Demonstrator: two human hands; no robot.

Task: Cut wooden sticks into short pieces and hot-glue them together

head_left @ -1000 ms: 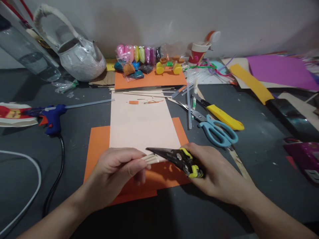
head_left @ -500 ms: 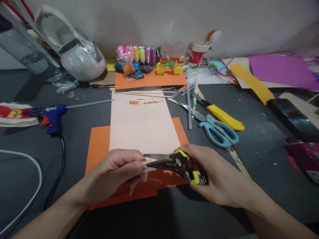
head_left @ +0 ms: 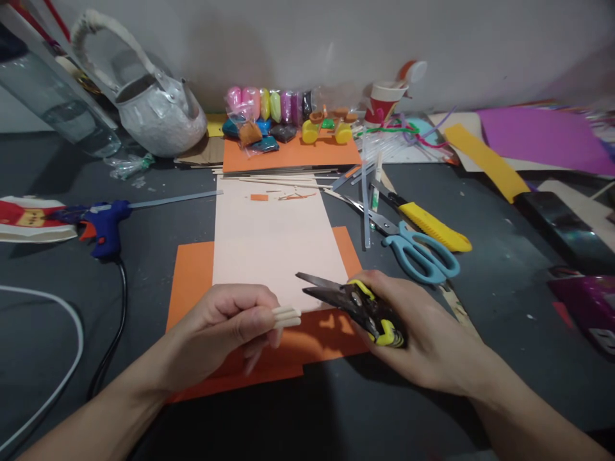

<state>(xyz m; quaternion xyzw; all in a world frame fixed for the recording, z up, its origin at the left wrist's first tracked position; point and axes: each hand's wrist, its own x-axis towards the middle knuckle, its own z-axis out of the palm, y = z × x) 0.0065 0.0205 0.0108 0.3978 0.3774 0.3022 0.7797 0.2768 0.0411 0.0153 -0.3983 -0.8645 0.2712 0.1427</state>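
Observation:
Between the thumb and fingers of my left hand (head_left: 230,326) is a small bunch of pale wooden sticks (head_left: 288,317), their ends poking out to the right. My right hand (head_left: 413,320) grips black-and-yellow snips (head_left: 353,301). The blades are slightly parted and point up and left, apart from the sticks. Under both hands lie a pale sheet (head_left: 273,250) and orange paper (head_left: 192,269). Orange scraps (head_left: 259,198) and stick bits rest on the sheet's far end. My right palm hides most of the snips' handles.
To the right lie blue-handled scissors (head_left: 423,256) and a yellow cutter (head_left: 435,227). A blue glue gun (head_left: 108,227) with its cord sits at left. Behind stand a silver kettle (head_left: 161,118), bagged clay (head_left: 269,112) and a paper cup (head_left: 384,102). A purple sheet (head_left: 538,137) lies far right.
The snips have moved away from the sticks, up and slightly right, and their blades no longer surround the stick ends. My left hand has stayed nearly in place with the sticks.

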